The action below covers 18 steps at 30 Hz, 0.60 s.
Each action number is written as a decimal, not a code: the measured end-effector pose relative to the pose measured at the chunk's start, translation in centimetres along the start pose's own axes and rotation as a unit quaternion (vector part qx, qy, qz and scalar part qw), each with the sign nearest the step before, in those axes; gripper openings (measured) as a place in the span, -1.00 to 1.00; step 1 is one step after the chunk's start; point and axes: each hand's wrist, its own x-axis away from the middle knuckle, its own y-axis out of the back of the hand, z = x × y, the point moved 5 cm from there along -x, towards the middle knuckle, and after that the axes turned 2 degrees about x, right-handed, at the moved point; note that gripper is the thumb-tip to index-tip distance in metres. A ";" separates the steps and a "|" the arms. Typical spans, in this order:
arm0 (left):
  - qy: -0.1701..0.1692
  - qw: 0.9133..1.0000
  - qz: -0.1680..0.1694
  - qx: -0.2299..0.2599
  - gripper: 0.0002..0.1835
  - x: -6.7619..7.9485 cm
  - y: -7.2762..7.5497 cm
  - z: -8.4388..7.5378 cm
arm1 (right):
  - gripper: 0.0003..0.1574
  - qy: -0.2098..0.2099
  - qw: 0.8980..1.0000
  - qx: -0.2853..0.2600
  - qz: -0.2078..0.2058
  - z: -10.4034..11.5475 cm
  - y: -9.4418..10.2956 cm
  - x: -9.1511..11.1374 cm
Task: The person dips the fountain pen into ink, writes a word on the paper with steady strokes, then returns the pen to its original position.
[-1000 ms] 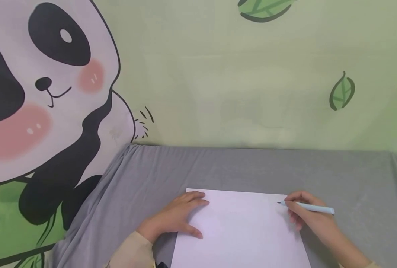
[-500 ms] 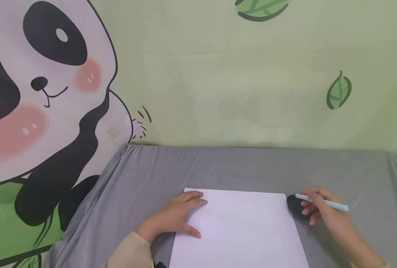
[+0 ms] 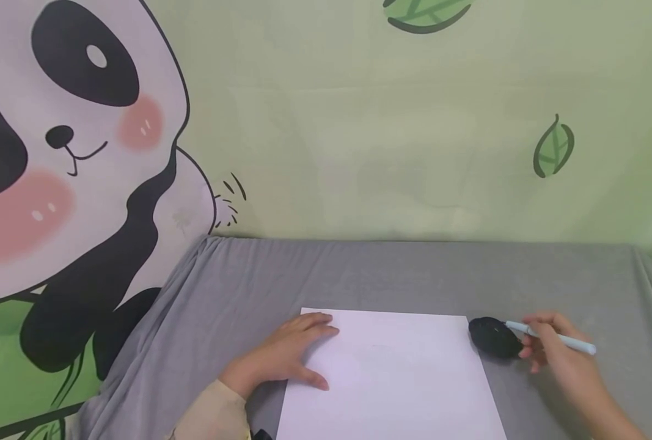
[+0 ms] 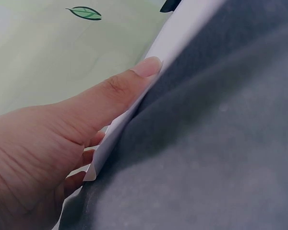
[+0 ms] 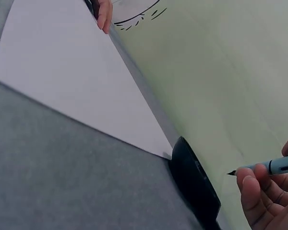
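My left hand [image 3: 287, 355] rests on the upper left of a white sheet of paper [image 3: 399, 379], fingers spread. The left wrist view shows its thumb [image 4: 117, 91] lying along the paper's edge. In my right hand [image 3: 567, 360] I pinch a pale blue fountain pen [image 3: 575, 344], its dark nib pointing left. A black oval object [image 3: 493, 337] sits at the sheet's upper right corner, just left of the pen tip. From the right wrist, this black object [image 5: 192, 177] looks like a shallow dish with a narrow lower end; the nib appears apart from it.
A grey cloth [image 3: 391, 269] covers the table up to the wall. Behind stands a green wall with a painted panda [image 3: 100, 201] and leaves. A small dark object [image 3: 262, 435] shows at the bottom edge, near the left sleeve [image 3: 210, 415].
My right hand has moved right, off the paper's corner, carrying the pen. The black oval object, hidden behind that hand before, now shows. My left hand keeps its place on the sheet.
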 end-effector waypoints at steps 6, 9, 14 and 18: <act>-0.007 1.000 -0.004 -0.003 -0.09 -0.1 0.1 -0.2 | -0.89 0.001 0.997 0.045 -0.055 -0.5 0.9 0.5; -0.013 1.000 -0.007 -0.007 -0.09 0.0 0.1 -0.3 | -0.90 -0.002 0.995 0.070 -0.074 -0.7 1.1 0.7; -0.010 1.000 -0.007 -0.005 -0.09 0.1 0.1 -0.3 | -0.90 -0.004 0.993 0.081 -0.083 -1.4 1.3 1.1; -0.013 1.000 -0.008 -0.005 -0.09 0.0 0.1 -0.2 | -0.88 -0.007 0.992 0.093 -0.086 -1.9 1.5 1.4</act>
